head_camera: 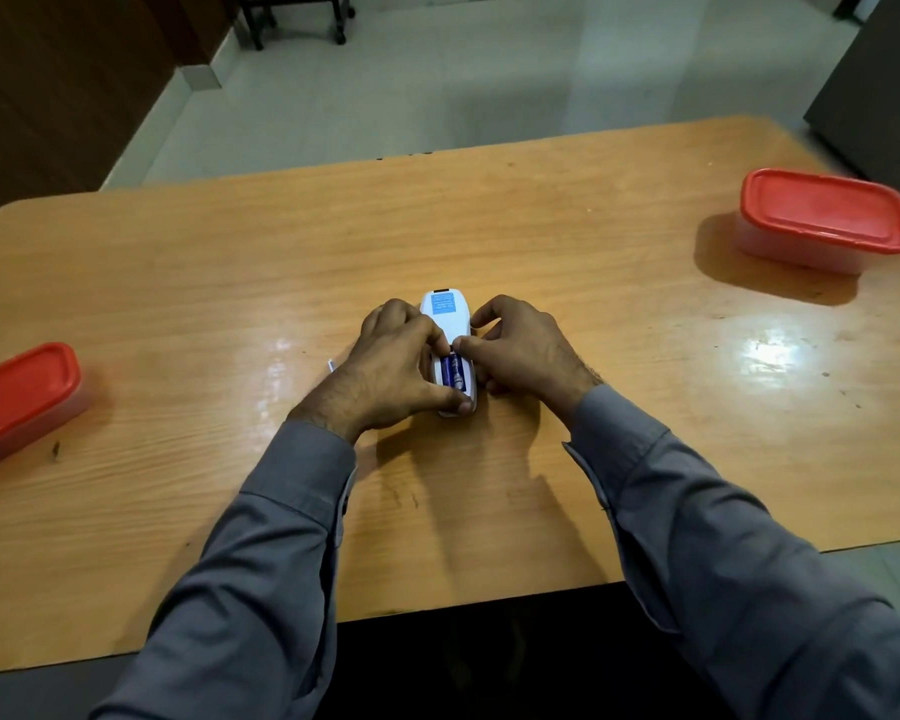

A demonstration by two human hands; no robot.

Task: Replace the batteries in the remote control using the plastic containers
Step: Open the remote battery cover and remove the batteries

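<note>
So both hands, left (385, 366) and right (520, 350), pinch the blue battery (454, 371) in the white remote (445, 309); its blue label's unreadable. Red-lidded tubs (827, 215) far either side.

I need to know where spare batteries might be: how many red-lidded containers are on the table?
2: one container at the table's left edge, the other container at its far right. Both lids are on.

Wooden bench (541, 210), glossy, grain visible. White remote (445, 309) laid back-up near the middle, battery bay exposed. Left of the remote, well apart: red-lidded container (19, 394) at the edge. Right and beyond the remote: second red-lidded container (824, 218).
</note>
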